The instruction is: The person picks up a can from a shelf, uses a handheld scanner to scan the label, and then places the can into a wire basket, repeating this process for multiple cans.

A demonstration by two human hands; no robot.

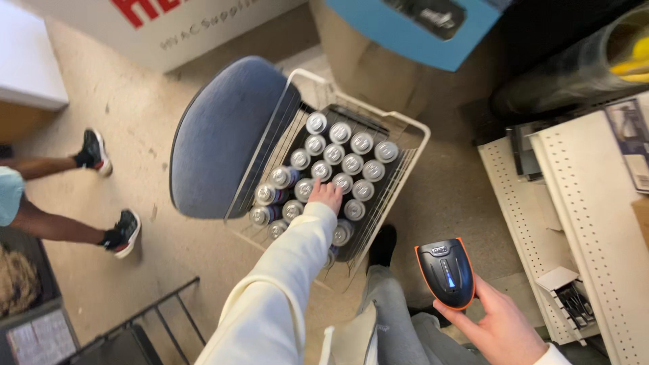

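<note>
The left hand point(326, 195) is laid on the silver-capped spray cans point(341, 159) packed in the white wire basket point(412, 128), fingers curled. A black, orange-trimmed handheld scanner point(446, 272) is gripped by the right hand point(497, 324).

Cans point(342, 164) are packed cap to cap in the wire basket point(412, 128) mid-frame, so there's basically no gap between them, access is only from above. The blue chair seat point(223, 135) blocks the basket's left side. Shelving panels point(581, 223) crowd the right. Open floor point(122, 115) runs upper left, apart from someone's shoes point(108, 192).
</note>
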